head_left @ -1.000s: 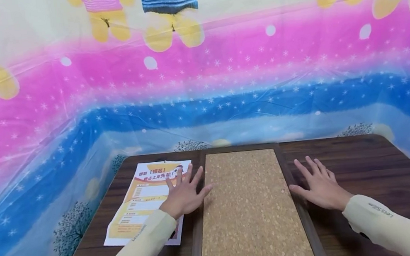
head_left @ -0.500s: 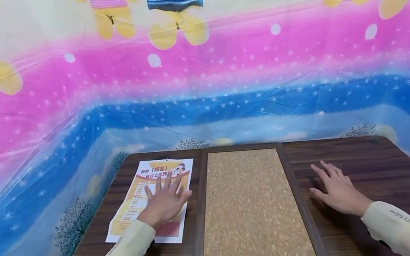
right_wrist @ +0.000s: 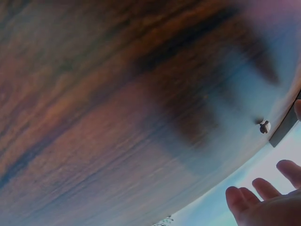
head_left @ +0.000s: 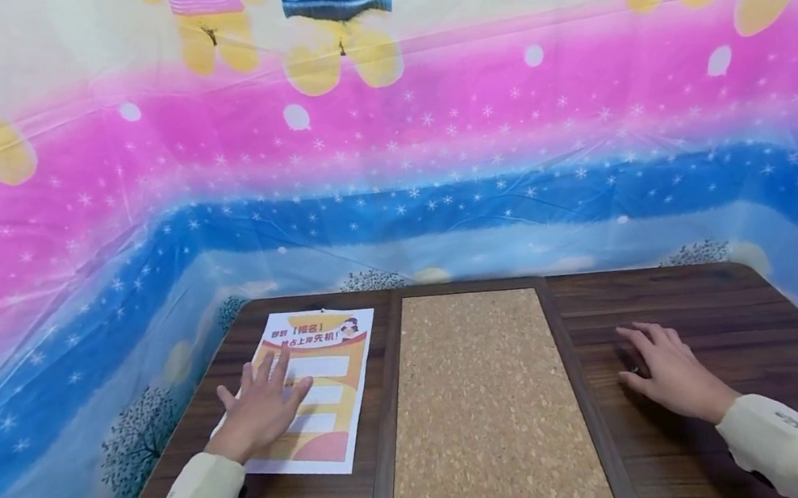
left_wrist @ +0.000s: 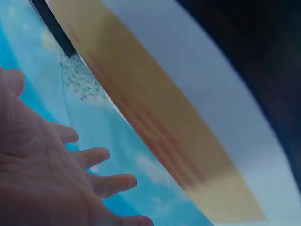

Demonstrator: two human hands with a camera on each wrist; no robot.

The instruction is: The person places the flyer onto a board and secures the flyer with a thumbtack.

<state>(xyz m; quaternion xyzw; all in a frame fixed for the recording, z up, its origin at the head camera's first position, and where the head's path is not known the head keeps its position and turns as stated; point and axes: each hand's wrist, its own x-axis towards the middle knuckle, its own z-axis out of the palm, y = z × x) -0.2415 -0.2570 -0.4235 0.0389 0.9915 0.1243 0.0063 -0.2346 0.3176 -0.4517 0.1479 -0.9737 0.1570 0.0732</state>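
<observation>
My left hand (head_left: 259, 414), fingers spread, is over the left part of a printed poster sheet (head_left: 338, 434) in the head view, covering some of its text. The left wrist view shows the fingers apart and holding nothing, beside the sheet's yellow and white face (left_wrist: 155, 108). To the right, my right hand (head_left: 679, 378) is low over the dark wooden table, with loosely bent fingers. Near its thumb lies a small shiny object (right_wrist: 265, 126), seen in the right wrist view; its kind is too small to make out. Between the hands lies a cork board (head_left: 491, 401) with a brown frame.
The dark wood-grain table (head_left: 659, 295) has rounded far corners. A printed cloth (head_left: 388, 145) in pink and blue, with bears and snowflakes, hangs behind it and along both sides.
My left hand has slid left and nearer over the sheet, uncovering its right part. My right hand has moved right, away from the cork board, and its fingers have bent more.
</observation>
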